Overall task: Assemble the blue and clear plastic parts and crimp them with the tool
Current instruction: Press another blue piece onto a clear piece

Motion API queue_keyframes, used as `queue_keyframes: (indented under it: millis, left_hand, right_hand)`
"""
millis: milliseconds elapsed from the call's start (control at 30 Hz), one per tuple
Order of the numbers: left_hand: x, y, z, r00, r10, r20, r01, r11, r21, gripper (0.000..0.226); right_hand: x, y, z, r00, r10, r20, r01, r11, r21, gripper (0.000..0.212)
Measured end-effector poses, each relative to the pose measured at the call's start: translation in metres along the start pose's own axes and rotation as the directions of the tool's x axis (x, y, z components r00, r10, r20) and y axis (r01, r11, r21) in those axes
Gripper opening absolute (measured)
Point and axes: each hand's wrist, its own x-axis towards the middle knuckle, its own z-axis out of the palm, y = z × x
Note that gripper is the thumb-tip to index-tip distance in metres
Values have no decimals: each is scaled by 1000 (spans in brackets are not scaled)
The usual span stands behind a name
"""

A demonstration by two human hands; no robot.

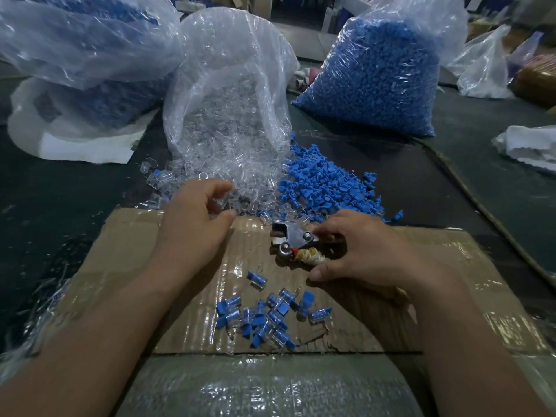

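Bubble wrap (pixel 270 386), then few assembled pieces (pixel 264 320), are laid nearside of the tool (pixel 293 239), gripped by the right hand (pixel 361 251); loose heaps (pixel 325 182) beyond are left; the left hand's (pixel 192 218) hold cannot be told.

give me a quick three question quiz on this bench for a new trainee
1. True or false: the right hand grips the crimp tool.
2. Seen from the wearer, on which side of the spilled clear parts do the loose blue parts lie? A left, B right, C underneath.
3. Fill in: the assembled pieces lie in a small heap on the ____.

Key: 1 true; 2 B; 3 cardboard.
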Motion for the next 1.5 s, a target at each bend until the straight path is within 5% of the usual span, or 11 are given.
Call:
queue_keyframes:
  millis: [233,667,800,900,1067,1200,1267,1367,1500]
  left_hand:
    - [3,-6,6,980,-16,200,-32,971,235,50]
    - [2,-4,8,996,68,54,-77,980,184,6]
    - [2,-4,8,993,19,117,-40,982,182,46]
    - [3,-5,9,984,39,172,-88,953,288,41]
    - [3,-8,8,991,99,94,-117,971,209,13]
    - [1,-6,7,995,93,25,-95,985,146,16]
    - [0,-1,4,997,79,2,-79,997,8,5]
    - [-3,4,3,1000,14,16,-10,975,-221,17]
    - [-8,12,2,990,-123,75,144,829,-540,20]
  right_hand:
    - [-2,0,-2,1000,13,-4,-13,1000,-15,71]
    - [0,4,0,999,15,-35,-14,1000,19,65]
    - [0,4,0,999,27,-36,-26,1000,16,63]
    - [-1,2,-1,997,9,-78,-7,999,31,70]
    - [-1,2,-1,989,36,-145,-23,996,88,38]
    - [3,7,0,963,67,-260,-49,996,75,22]
    - [5,11,0,932,108,-346,-76,992,105,15]
    - [8,18,0,868,199,-456,-132,976,175,8]
    - [13,28,0,799,276,-534,-171,956,238,11]
